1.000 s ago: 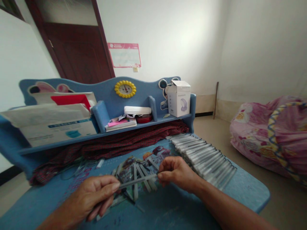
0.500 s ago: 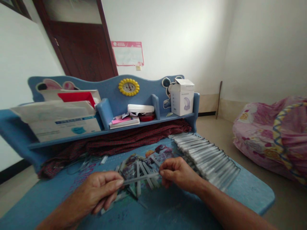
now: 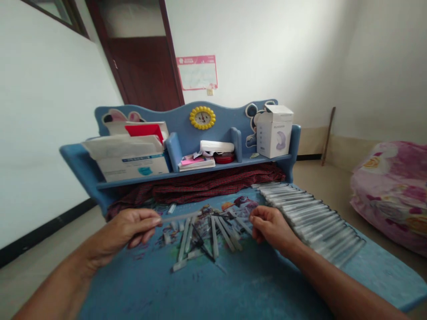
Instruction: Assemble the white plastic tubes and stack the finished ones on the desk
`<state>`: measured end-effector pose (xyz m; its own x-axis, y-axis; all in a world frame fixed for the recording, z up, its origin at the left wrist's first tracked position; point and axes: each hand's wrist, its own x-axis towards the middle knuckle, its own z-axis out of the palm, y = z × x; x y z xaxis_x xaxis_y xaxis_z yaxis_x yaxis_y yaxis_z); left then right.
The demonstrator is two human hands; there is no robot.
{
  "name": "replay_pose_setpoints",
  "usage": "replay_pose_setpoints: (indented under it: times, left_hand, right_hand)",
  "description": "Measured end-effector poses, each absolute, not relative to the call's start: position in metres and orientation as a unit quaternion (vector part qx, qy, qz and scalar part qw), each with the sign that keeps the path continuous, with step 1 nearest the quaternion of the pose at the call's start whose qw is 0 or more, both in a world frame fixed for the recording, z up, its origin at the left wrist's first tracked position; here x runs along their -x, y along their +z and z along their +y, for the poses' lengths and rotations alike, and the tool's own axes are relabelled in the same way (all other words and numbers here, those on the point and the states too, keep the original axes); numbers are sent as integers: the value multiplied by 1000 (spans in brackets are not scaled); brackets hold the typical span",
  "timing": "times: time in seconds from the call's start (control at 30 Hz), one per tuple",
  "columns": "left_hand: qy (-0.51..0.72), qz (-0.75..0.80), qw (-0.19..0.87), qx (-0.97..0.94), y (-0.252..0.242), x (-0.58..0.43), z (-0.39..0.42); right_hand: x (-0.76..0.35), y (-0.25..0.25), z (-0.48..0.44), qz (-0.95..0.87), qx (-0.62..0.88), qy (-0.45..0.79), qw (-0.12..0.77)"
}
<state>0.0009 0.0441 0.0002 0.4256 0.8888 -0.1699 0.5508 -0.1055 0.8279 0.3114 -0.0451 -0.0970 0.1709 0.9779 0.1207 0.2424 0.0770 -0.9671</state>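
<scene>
The left hand (image 3: 138, 226) pinches the left end of a slender translucent plastic strip (image 3: 180, 217) above the blue painted table (image 3: 216, 293). The right hand (image 3: 270, 226) is curled; its contents cannot be told. A light, level pinch should limit bending.

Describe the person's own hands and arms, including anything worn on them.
The left hand and right hand are bare: no gloves, and no ring, watch or bracelet shows. The left forearm and right forearm are uncovered too, with no sleeve in view.
</scene>
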Motion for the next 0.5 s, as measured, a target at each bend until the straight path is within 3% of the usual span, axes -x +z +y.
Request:
replay_pose_setpoints:
  times: [0.33,0.5]
  left_hand:
    - [171,481,426,-747,-18,-26,38]
    - [158,473,418,-759,-23,-34,33]
  right_hand:
    - [-283,-94,-48,-623,663,111,400]
    - [-269,-99,-55,-699,667,5,258]
